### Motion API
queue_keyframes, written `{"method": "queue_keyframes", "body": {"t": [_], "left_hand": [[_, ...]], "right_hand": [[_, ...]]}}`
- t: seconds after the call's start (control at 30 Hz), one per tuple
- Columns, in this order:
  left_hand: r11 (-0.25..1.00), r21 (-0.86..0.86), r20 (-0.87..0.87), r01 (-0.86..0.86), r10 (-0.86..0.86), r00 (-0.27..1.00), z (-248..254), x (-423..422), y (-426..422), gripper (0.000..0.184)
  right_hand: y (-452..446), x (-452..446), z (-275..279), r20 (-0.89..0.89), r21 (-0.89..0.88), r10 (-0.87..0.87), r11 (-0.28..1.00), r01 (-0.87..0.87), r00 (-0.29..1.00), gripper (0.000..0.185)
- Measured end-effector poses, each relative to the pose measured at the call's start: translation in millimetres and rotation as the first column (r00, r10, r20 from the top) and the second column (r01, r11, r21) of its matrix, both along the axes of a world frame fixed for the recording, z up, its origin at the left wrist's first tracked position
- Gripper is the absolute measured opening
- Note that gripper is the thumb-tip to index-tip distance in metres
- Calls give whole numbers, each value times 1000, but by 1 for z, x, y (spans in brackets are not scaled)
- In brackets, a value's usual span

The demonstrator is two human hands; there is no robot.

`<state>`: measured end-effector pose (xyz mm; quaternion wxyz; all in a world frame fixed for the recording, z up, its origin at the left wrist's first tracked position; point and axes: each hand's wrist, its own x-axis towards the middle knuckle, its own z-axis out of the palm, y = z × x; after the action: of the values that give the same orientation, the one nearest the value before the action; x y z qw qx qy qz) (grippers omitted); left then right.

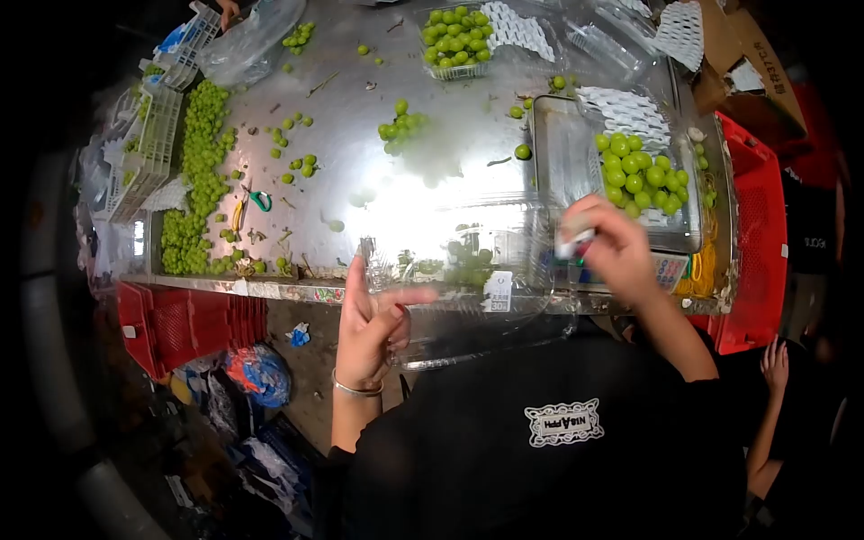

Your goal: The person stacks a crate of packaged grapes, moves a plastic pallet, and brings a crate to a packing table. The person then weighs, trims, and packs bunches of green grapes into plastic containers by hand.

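A clear plastic clamshell box stands open at the table's front edge, bearing a small white printed label. My left hand grips its left side, with some fingers stretched along the plastic. Green grapes show through the clear wall; whether they lie inside or behind it, I cannot tell. By the right side of the box, my right hand is closed on a small white and dark object that is too blurred to name. Just beyond that hand, a bunch of green grapes rests on a metal tray.
A filled grape box stands at the back. Loose grapes and green-handled scissors lie left, near a long grape heap and white crates. Red crates flank the table. A co-worker's hand shows at the far left.
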<state>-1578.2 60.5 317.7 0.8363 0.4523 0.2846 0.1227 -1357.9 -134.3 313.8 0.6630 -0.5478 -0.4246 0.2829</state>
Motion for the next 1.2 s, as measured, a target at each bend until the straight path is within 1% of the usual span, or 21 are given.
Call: {"method": "queue_keyframes", "body": {"t": [0.03,0.07,0.1,0.13,0.2,0.27,0.33,0.37,0.43,0.53,0.6,0.7,0.77,0.8,0.87,0.9,0.97,1.0,1.07,1.13,1.2], "left_hand": [[1000,-3,14,12,-12,1000,2,2,-2,75],[1000,-4,33,25,-25,999,4,4,-4,75],[1000,2,36,31,-31,999,5,7,-4,75],[999,16,37,44,-44,998,6,9,-4,76],[998,31,33,55,-56,998,7,10,-4,77],[998,39,-50,54,-52,997,3,9,-3,75],[998,13,-77,62,-61,995,-3,8,-1,74],[998,-10,-99,66,-67,993,-7,8,-1,73],[998,0,-121,64,-63,991,-18,9,-1,73],[998,17,-147,66,-63,987,-24,12,0,74],[995,-28,-137,98,-101,985,-26,8,6,75],[997,-10,-181,81,-81,980,-23,10,4,68],[998,-20,-196,60,-63,979,-25,10,4,59],[998,-19,-196,58,-61,979,-27,9,5,59],[992,-107,-181,67,-86,980,-28,5,6,65],[992,-107,-183,63,-82,980,-28,5,6,65],[992,-113,-192,53,-74,979,-27,9,4,65],[992,-113,-189,58,-78,979,-28,9,5,65],[999,-34,-206,19,-26,978,-37,8,8,54],[999,-44,-210,-9,-1,978,-42,5,8,54],[988,-150,-172,-29,3,985,-39,7,7,53]], "right_hand": [[4,-12,7,144,-170,55,985,-30,988,32],[15,-17,14,521,-177,133,983,-46,843,37],[20,-27,15,610,-183,143,982,-37,780,39],[24,-28,10,612,-178,136,983,-32,779,39],[31,-28,-10,631,-242,224,967,-86,743,31],[30,-28,-18,627,-248,225,965,-83,745,27],[26,-27,-15,488,-262,238,958,-119,840,22],[27,-27,-17,483,-267,248,955,-128,840,22],[28,-29,-25,579,-312,266,946,-91,771,21],[34,-28,-47,562,-303,290,944,-133,775,19],[34,-27,-45,543,-306,321,936,-173,776,17],[34,-29,-45,591,-317,297,940,-123,750,15],[38,-31,-54,676,-277,263,956,-93,688,15],[39,-29,-54,676,-277,264,956,-95,688,15],[39,-27,-53,600,-201,213,973,-112,771,14],[40,-27,-52,598,-201,216,973,-116,772,14],[40,-27,-51,683,-237,254,964,-121,685,13],[40,-27,-53,685,-238,251,964,-116,684,13],[41,-28,-59,748,-252,242,965,-74,618,10],[39,-23,-55,742,-201,221,974,-105,633,9],[40,-21,-53,732,-147,201,980,-137,651,8]]}}
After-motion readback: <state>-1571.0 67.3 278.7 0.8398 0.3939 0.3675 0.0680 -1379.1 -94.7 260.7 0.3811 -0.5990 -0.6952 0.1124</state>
